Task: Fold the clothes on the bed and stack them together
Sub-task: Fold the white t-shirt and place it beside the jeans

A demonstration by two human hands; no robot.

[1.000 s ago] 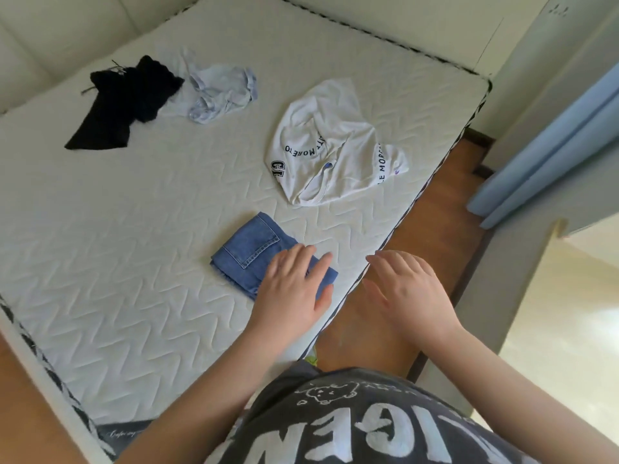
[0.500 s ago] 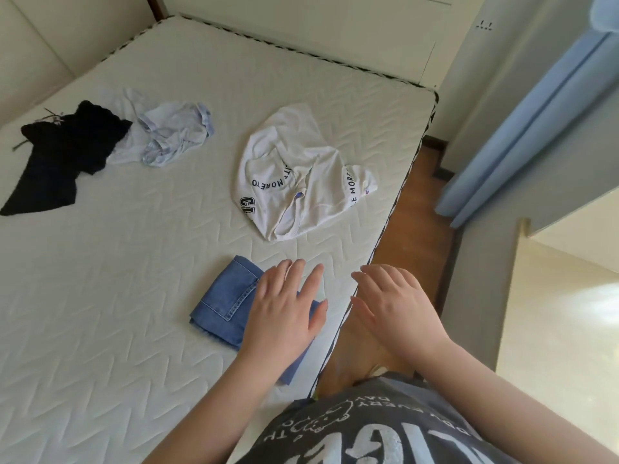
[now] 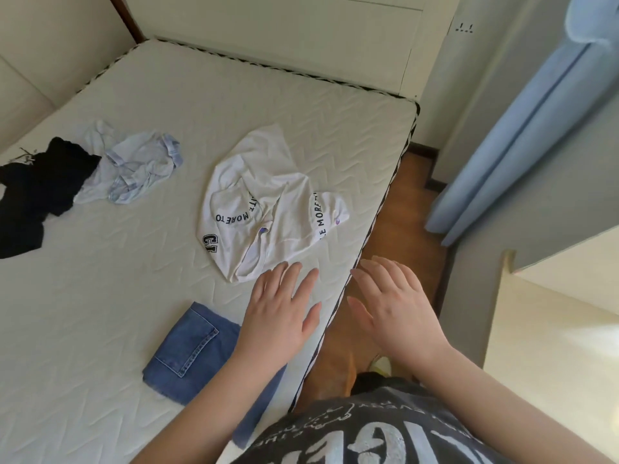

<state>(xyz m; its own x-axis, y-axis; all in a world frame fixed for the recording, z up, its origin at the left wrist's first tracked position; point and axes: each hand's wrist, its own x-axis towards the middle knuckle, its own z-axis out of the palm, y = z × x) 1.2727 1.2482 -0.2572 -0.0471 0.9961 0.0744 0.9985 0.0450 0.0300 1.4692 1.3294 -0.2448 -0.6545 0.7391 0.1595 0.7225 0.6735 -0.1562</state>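
Note:
A folded blue denim piece [image 3: 191, 353] lies flat near the bed's right edge, partly under my left forearm. Beyond it a crumpled white T-shirt [image 3: 268, 212] with dark lettering lies unfolded. At the far left lie a crumpled light blue garment [image 3: 134, 169] and a black garment [image 3: 37, 195], touching each other. My left hand [image 3: 281, 313] hovers with straight spread fingers between the denim and the white T-shirt, holding nothing. My right hand [image 3: 392, 309] is open too, over the bed's edge and the floor.
The quilted white mattress [image 3: 100, 296] has a striped border along its right edge. Wooden floor [image 3: 405, 229] runs beside it. A blue curtain [image 3: 522, 128] hangs at the right, and a pale headboard panel stands behind the bed.
My left hand has lifted off the folded denim and moved forward toward the white T-shirt. My right hand moved forward alongside it. The view shifted, so the clothes appear lower in the frame.

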